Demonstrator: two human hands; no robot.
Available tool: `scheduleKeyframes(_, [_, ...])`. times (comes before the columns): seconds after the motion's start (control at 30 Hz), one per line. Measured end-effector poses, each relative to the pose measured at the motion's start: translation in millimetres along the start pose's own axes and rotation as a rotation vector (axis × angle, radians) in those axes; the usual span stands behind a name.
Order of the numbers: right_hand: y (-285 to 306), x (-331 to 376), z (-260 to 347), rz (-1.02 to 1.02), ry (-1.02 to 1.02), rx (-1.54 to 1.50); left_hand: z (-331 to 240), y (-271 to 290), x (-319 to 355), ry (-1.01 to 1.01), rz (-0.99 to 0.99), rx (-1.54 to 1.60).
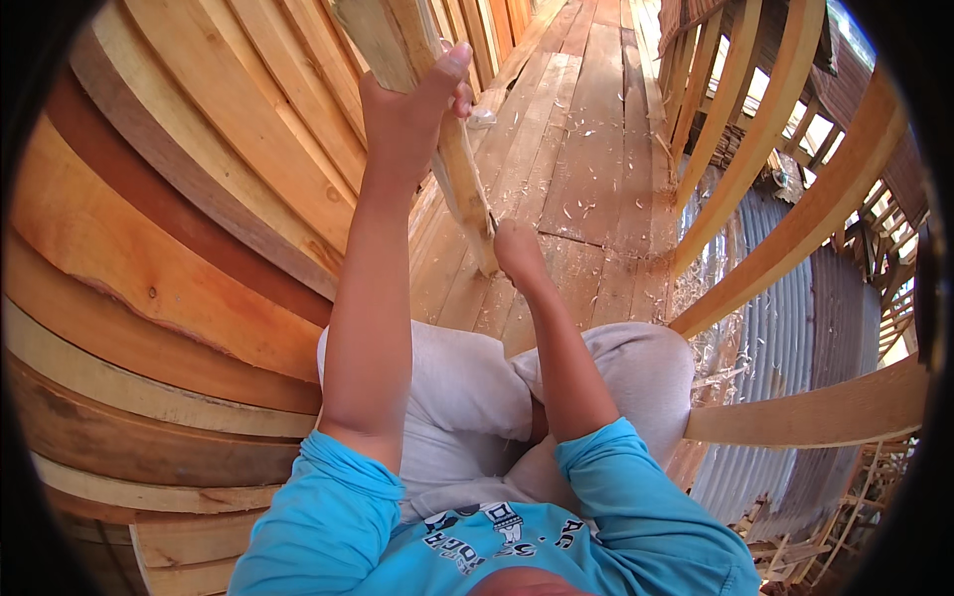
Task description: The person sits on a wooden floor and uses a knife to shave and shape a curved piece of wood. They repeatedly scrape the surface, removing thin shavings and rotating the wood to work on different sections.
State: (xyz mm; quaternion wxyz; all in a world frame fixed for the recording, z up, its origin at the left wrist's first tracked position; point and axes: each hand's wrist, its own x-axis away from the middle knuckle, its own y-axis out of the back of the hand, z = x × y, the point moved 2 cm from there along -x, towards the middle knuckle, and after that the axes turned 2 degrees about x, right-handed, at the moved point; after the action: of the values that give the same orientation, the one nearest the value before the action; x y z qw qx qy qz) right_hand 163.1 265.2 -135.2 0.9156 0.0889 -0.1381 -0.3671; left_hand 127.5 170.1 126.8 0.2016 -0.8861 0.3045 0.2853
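Note:
My left hand [415, 121] is wrapped round the upper part of a rough length of wood [459, 169], thumb across it. The wood stands tilted in front of me, its low end at the plank floor [596, 189]. Close to that low end, my right hand [519, 248] is closed in a fist. A thin dark edge shows between this fist and the wood, but what the fingers hold is mostly hidden. My legs are folded on the floor just behind the wood.
Tall boards [199, 129] stand packed along my left side. Curved-looking wooden uprights [765, 129] line the right edge, with corrugated metal sheets [775, 328] beyond and below them. Pale wood shavings [586, 124] lie scattered over the floor. A small whitish object [481, 118] lies near the boards.

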Motion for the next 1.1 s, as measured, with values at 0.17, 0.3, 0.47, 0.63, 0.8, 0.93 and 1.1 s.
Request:
scheduleKeyframes(0.17, [20, 67, 100, 0.172, 0.159, -0.017, -14, 24, 3, -0.040, -0.086, -0.067])
scheduleKeyframes(0.3, [-8, 19, 19, -0.020, 0.048, 0.025, 2, 3, -11, -0.126, -0.181, -0.118])
scheduleKeyframes(0.47, [1, 51, 53, 0.048, 0.091, -0.033, 4, 24, -14, -0.137, -0.213, -0.086])
scheduleKeyframes(0.63, [28, 82, 110, 0.118, 0.137, 0.031, -12, 22, 12, -0.122, -0.185, -0.075])
scheduleKeyframes(0.8, [-25, 9, -16, 0.054, -0.040, -0.001, -13, 2, 13, -0.156, -0.235, -0.072])
scheduleKeyframes(0.93, [-41, -20, -43, -0.064, 0.393, 0.402, -8, -5, 14, -0.137, -0.143, -0.019])
scheduleKeyframes(1.1, [18, 54, 80, 0.089, 0.098, 0.058, -14, 13, 21, -0.152, -0.104, -0.035])
